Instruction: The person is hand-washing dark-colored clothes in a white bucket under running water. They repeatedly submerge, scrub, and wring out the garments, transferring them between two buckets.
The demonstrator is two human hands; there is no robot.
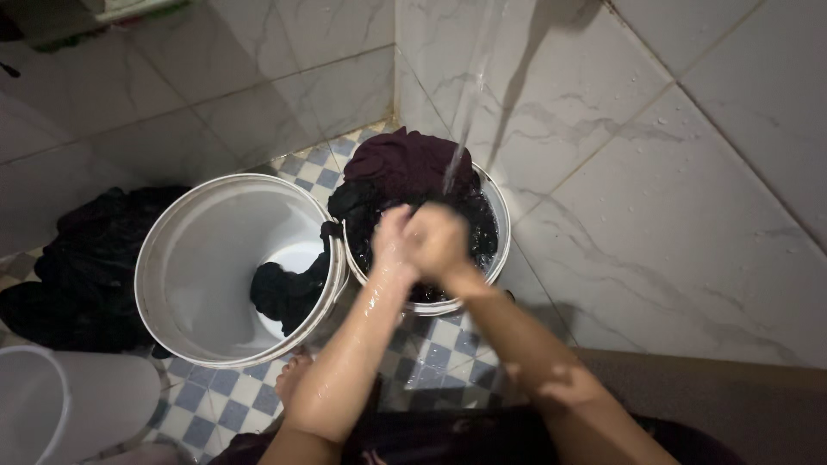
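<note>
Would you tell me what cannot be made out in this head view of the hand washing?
- Left hand and right hand: motion-blurred, pressed together, so the grip is unclear.
- Dark laundry in the smaller bucket: number of pieces unreadable in water and shadow.
- Water stream: its source is cut off by the top edge.
- Black pile at left: too dark.

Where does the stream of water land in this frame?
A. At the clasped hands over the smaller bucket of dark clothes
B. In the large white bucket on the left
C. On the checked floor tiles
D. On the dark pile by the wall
A: the stream of water falls to the left hand and right hand, pressed together over the smaller bucket full of dark clothes.
</note>
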